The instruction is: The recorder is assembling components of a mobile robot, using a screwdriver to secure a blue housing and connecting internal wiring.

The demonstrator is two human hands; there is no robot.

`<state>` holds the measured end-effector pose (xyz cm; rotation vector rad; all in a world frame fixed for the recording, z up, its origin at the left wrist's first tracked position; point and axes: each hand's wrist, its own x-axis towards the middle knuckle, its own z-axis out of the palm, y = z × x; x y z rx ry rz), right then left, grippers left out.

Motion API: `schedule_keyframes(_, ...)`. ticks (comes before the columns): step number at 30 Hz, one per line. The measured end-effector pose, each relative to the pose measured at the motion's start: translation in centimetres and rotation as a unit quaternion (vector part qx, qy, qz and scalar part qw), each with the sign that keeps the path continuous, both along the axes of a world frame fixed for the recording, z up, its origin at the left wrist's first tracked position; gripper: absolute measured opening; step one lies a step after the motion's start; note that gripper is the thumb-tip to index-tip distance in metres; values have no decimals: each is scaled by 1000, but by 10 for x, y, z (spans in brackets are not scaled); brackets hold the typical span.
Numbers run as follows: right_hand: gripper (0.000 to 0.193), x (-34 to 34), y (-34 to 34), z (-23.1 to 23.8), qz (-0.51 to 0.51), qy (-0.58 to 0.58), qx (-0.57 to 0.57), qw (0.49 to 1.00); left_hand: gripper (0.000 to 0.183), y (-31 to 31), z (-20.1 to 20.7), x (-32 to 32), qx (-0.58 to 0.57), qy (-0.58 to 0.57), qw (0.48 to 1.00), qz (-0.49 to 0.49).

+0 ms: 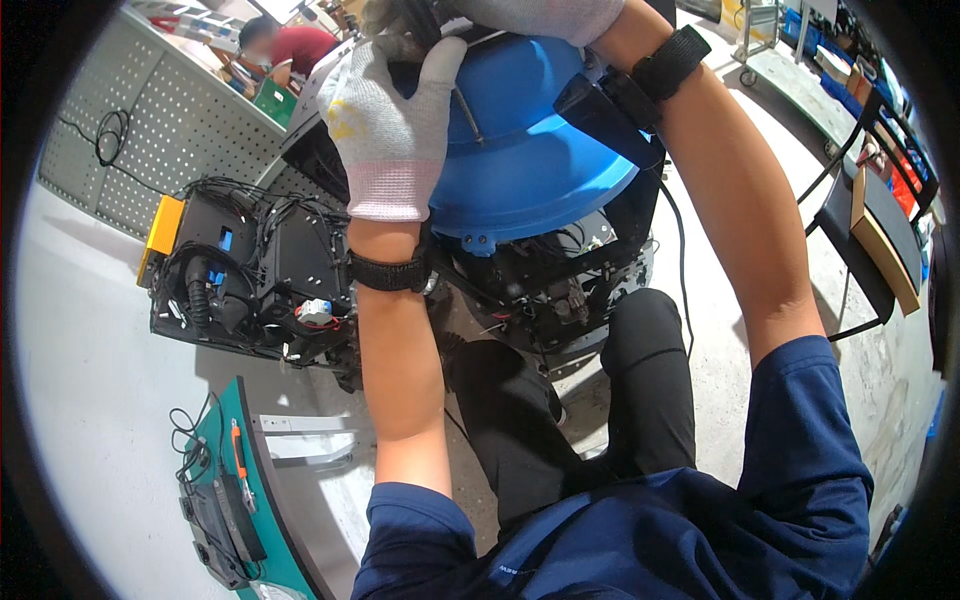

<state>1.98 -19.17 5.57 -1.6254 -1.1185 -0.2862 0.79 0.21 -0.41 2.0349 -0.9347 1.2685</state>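
A glossy blue curved cover (pixel 520 170) sits on a dark machine frame (pixel 560 310) in front of me. My left hand (pixel 388 120), in a white knit glove, is at the cover's upper left, its thumb and fingers bent around a dark tool (pixel 424 22). A thin metal shaft (pixel 468 115), in line with that tool, points down over the blue surface. My right hand (pixel 545 14), gloved too, reaches over the cover's top; the picture's edge cuts off its fingers. Under my right wrist, a black flat part (pixel 605 115) stands beside the cover.
Left of the cover lies an opened black unit (pixel 265 265) full of cables, with a yellow block (pixel 163 238). A green-topped table (pixel 245 470) holds a black device. A black chair (pixel 865 220) bears a flat board. Beyond a perforated panel (pixel 175 110), another person (pixel 295 48) bends over.
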Motion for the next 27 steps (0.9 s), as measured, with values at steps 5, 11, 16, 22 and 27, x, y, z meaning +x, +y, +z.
schedule_keyframes(5, 35, 7, 2, -1, 24, 19, 36, 999, 39, -4, 1, -2, -48, -2, 996, -69)
schedule_keyframes(11, 36, 15, 8, -5, 81, 152, 123, 977, 26, 2, 2, -23, -37, 15, 997, -62)
schedule_keyframes(16, 38, 20, 5, -1, 23, -15, 78, 997, 17, 6, -17, -64, -100, 69, 993, 13)
schedule_keyframes(22, 36, 17, -2, 2, -42, -109, 2, 993, 26, 2, -24, -67, 47, 251, 957, 140)
schedule_keyframes(27, 35, 21, 5, 1, -30, -248, 28, 968, 30, -5, -22, -67, 86, 223, 957, 166)
